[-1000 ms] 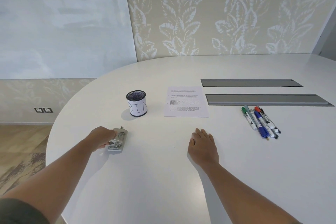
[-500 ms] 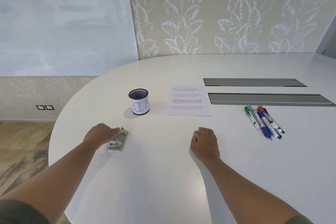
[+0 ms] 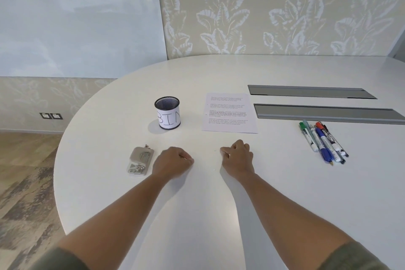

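Note:
A metal hole punch (image 3: 140, 162) lies on the white table (image 3: 197, 215), left of my hands. My left hand (image 3: 172, 162) rests on the table just right of it with fingers curled into a fist, holding nothing that I can see. My right hand (image 3: 237, 158) rests a little further right, fingers also curled, with nothing visible in it. A few tiny white specks lie on the table between the hands. A mesh cup labelled BIN (image 3: 167, 113) stands beyond the left hand. A printed sheet of paper (image 3: 228, 113) lies beyond the right hand.
Several markers and pens (image 3: 322, 140) lie in a bunch at the right. Two grey cable-slot covers (image 3: 311, 91) run across the table behind them. The table's curved edge falls off to the left above a wooden floor (image 3: 24, 182).
My left hand has let go of the hole punch and moved right of it, now curled. My right hand went from flat to curled.

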`<action>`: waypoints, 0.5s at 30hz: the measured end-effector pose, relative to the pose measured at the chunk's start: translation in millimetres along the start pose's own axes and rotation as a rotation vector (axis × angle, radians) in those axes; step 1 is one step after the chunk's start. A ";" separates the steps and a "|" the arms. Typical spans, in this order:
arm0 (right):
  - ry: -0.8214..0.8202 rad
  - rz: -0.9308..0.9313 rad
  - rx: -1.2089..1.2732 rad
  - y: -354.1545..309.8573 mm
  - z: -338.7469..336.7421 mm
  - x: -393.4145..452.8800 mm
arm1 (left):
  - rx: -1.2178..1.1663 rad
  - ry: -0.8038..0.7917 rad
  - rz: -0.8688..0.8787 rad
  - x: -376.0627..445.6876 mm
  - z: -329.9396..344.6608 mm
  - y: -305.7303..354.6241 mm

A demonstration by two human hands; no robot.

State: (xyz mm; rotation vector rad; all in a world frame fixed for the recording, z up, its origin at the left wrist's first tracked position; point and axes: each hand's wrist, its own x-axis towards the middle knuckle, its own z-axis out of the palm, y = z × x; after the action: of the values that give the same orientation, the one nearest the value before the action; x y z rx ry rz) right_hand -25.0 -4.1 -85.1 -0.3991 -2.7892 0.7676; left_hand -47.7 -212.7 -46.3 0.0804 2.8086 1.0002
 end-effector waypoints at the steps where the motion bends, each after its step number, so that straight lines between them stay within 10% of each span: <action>1: -0.008 -0.005 0.014 -0.6 1.0 0.9 | -0.013 -0.020 0.009 -1.2 5.9 3.0; 15: -0.134 -0.032 0.253 5.9 0.2 20.3 | -0.033 -0.035 0.088 -6.4 30.8 18.8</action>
State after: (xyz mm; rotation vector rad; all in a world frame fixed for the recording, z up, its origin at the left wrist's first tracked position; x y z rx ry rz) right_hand -43.0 7.1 -85.5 -0.2654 -2.7611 1.1615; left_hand -36.3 -179.6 -57.1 0.2173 2.7773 1.0530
